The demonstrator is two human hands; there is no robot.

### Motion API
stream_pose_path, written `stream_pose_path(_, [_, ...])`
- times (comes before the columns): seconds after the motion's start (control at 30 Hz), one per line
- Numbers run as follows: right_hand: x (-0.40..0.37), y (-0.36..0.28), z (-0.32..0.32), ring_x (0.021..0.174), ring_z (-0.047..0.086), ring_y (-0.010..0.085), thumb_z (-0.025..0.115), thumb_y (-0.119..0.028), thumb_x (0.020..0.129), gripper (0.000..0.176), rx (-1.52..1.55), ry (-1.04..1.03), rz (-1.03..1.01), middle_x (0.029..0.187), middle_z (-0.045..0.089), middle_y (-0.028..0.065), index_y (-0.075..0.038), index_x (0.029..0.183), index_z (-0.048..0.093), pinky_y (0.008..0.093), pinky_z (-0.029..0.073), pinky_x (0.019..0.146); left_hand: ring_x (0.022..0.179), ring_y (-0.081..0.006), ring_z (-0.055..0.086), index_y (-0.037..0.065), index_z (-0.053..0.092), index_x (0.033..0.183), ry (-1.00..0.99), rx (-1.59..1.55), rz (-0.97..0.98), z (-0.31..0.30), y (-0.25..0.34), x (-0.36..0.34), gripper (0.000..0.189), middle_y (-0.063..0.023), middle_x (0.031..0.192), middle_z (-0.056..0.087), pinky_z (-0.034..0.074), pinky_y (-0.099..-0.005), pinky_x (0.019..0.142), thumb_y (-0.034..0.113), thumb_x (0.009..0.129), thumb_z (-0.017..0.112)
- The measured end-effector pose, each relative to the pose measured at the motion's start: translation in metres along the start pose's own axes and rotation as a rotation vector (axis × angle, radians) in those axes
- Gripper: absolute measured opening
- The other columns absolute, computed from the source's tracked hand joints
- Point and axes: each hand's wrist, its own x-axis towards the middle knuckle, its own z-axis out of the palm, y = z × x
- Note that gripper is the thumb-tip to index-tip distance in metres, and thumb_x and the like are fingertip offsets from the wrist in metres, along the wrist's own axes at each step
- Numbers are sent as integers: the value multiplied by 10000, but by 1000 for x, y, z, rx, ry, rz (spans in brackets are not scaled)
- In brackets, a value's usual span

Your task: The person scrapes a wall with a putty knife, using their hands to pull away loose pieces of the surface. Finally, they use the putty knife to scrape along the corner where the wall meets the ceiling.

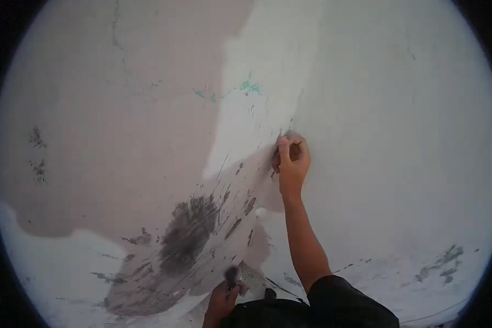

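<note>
L grip (pixel 223 299) on dark tool (pixel 232 276), R grip (pixel 293 157) curled nr stained wall (pixel 147 136)

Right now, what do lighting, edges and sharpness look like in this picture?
Head view: black corners frame a round image; a bright patch meets darker pinkish areas on the wall; the left hand's dark handle looks soft.

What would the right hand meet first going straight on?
Probably the pale wall: the right hand appears right up against it, though depth is unclear and contact can't be confirmed.
</note>
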Motion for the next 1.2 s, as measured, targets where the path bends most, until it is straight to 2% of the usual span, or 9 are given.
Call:
stream_pose_path(0.07, [0, 2, 3, 448, 414, 60, 583, -164, 931, 141, 56, 35, 31, 641, 487, -6, -47, 875, 526, 221, 307, 365, 782, -205, 638, -10, 625, 1013, 51, -14, 14, -10, -2, 0, 324, -119, 828, 652, 517, -348, 740, 286, 960, 505])
stream_pose_path(0.7, [-4, -1, 14, 427, 495, 91, 608, -114, 887, 149, -95, 223, -39, 629, 571, 42, 34, 864, 603, 246, 398, 354, 799, -200, 608, -42, 619, 971, -9, -143, -23, -36, -4, -21, 338, -117, 838, 640, 511, -371, 744, 265, 977, 478])
stream_pose_path(0.77, [-5, -2, 14, 429, 494, 94, 604, -108, 885, 144, -76, 223, -23, 637, 568, 42, 35, 874, 593, 246, 398, 355, 742, -178, 624, -15, 632, 988, 9, -96, -3, -40, 3, -22, 265, -96, 789, 645, 486, -304, 697, 201, 947, 485])
stream_pose_path(0.93, [-24, -11, 7, 504, 522, 112, 576, -71, 888, 112, -40, 209, -27, 672, 560, 43, 37, 905, 551, 257, 432, 423, 750, -190, 628, -19, 625, 996, 27, -98, 3, -45, 2, -25, 281, -106, 780, 643, 489, -310, 708, 222, 953, 488])
stream_pose_path(1.07, [-107, -16, -25, 636, 549, 164, 497, -100, 930, 134, -11, -148, 37, 787, 567, 99, 31, 920, 526, 314, 468, 595, 767, -223, 628, -25, 603, 1021, 27, -27, 6, -50, 10, -23, 285, -121, 794, 636, 486, -340, 724, 217, 961, 466])
stream_pose_path(1.1, [-138, -17, -32, 672, 556, 190, 502, -165, 936, 198, 168, -347, 144, 880, 568, 129, 27, 969, 534, 320, 467, 629, 767, -223, 628, -25, 603, 1021, 31, -27, 12, -49, 8, -21, 285, -121, 794, 636, 486, -340, 724, 217, 961, 466])
stream_pose_path(1.13, [-163, -26, -35, 761, 579, 160, 594, -225, 915, 302, 214, -563, 182, 887, 571, 74, 24, 1079, 547, 323, 482, 715, 795, -258, 614, -26, 585, 1030, 55, 26, 5, -46, 5, -18, 272, -134, 825, 623, 472, -365, 742, 200, 963, 451])
stream_pose_path(1.17, [-177, -39, -39, 827, 585, 170, 650, -274, 880, 382, -49, -835, 92, 935, 579, 75, -10, 1136, 545, 326, 472, 758, 824, -292, 600, -27, 567, 1040, 74, 81, -4, -43, 1, -16, 259, -146, 856, 611, 457, -391, 761, 184, 965, 437])
stream_pose_path(1.2, [-189, -60, -33, 865, 587, 194, 666, -295, 853, 428, 12, -905, 197, 974, 575, 94, 2, 1135, 541, 329, 471, 772, 824, -292, 600, -27, 567, 1040, 68, 88, -6, -38, -1, -10, 259, -146, 856, 611, 457, -391, 761, 184, 965, 437])
